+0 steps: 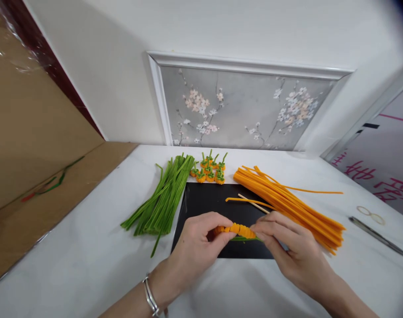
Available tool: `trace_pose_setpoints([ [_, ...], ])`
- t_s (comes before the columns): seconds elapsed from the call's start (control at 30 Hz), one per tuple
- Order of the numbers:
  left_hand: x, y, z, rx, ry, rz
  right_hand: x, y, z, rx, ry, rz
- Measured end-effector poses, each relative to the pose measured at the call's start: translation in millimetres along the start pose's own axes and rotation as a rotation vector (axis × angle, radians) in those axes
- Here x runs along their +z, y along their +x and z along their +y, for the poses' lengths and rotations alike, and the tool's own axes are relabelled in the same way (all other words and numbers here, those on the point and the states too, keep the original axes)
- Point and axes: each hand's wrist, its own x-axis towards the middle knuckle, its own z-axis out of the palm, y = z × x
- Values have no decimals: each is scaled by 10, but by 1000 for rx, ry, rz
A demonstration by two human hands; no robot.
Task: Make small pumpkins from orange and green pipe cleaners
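A coiled orange pipe cleaner stretches between my two hands above a black mat. My left hand pinches its left end between thumb and fingers. At the other end, the fingertips of my right hand are closed on the coil. Just below the coil runs a green pipe cleaner, partly hidden by the hands. A thin wooden stick and a loose orange pipe cleaner lie on the mat near my right hand.
Left of the mat lies a bundle of green pipe cleaners, and to its right an orange bundle. Several small orange-and-green pieces stand behind it. Tweezers and rubber bands are at the far right; cardboard borders the left.
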Motion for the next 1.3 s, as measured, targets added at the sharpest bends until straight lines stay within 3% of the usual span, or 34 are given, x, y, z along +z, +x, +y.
trace_pose_setpoints([
  [0.13,-10,-3,-5,68,27,-13,35,2,4,-12,20,17],
  [0.3,4,-11,-16,-5,-37,-80,62,17,17,21,51,10],
  [0.47,33,-2,-3,-200,-432,-65,14,42,21,96,66,32],
  [0.57,22,20,19,-251,-606,-63,-14,55,19,113,66,66],
  [1.07,55,50,-23,-344,-566,-122,55,46,61,140,114,0],
  [1.17,44,62,-19,-385,-590,-122,94,41,73,201,152,-10],
  [1.3,23,71,-31,-476,-645,-118,105,54,86,402,286,-56],
])
